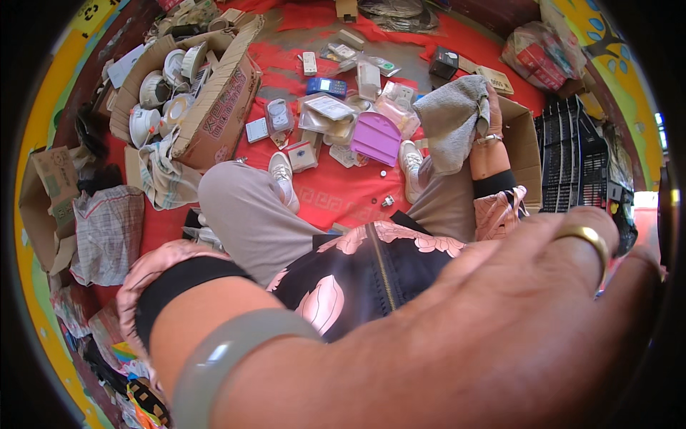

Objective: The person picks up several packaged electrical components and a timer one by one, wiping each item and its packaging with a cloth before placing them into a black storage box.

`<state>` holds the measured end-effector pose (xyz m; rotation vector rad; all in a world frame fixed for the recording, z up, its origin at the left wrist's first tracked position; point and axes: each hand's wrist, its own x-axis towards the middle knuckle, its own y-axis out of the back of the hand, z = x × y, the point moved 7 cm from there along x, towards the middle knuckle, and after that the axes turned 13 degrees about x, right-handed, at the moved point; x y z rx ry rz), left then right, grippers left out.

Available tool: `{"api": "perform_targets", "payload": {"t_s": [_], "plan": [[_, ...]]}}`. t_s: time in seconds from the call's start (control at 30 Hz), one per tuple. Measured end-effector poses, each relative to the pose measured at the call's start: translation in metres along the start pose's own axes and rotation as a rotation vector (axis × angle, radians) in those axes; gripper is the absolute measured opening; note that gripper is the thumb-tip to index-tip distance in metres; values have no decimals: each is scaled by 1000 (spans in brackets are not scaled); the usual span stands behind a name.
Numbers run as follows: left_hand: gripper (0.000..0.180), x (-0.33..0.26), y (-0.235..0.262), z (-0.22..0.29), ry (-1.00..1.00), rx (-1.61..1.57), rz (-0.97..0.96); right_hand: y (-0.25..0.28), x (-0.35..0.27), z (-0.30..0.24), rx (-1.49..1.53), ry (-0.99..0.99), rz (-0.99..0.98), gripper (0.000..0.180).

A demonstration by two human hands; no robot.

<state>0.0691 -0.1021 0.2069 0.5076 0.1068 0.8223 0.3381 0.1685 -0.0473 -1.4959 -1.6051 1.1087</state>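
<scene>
Very near the camera, my left hand [511,307] reaches across my body to the right, a gold ring on one bent finger and a pale bangle on the wrist. Its fingertips run out of sight near the right rim, so what they touch is hidden. My right hand [494,114] is farther off, beside my right knee, closed on a grey cloth [451,118] that hangs down over the knee. An open cardboard box [520,136] stands just right of that hand.
Between my feet lie clear plastic boxes [327,121], a purple plastic piece [376,138] and a blue handheld device [326,87] on red floor covering [329,196]. At left, a large carton [221,107] holds round white lamp fittings [145,123]. A black plastic crate [572,154] stands at right.
</scene>
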Motion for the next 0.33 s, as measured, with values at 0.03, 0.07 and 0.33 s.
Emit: {"api": "perform_targets", "payload": {"t_s": [0.03, 0.07, 0.33], "plan": [[46, -12, 0, 7, 47, 12, 48, -8, 6, 14, 3, -41, -32, 35], [48, -17, 12, 1, 67, -4, 71, -10, 11, 15, -10, -37, -31, 35], [65, -123, 69, -5, 486, -173, 678, -42, 49, 111, -21, -210, -162, 35]]}}
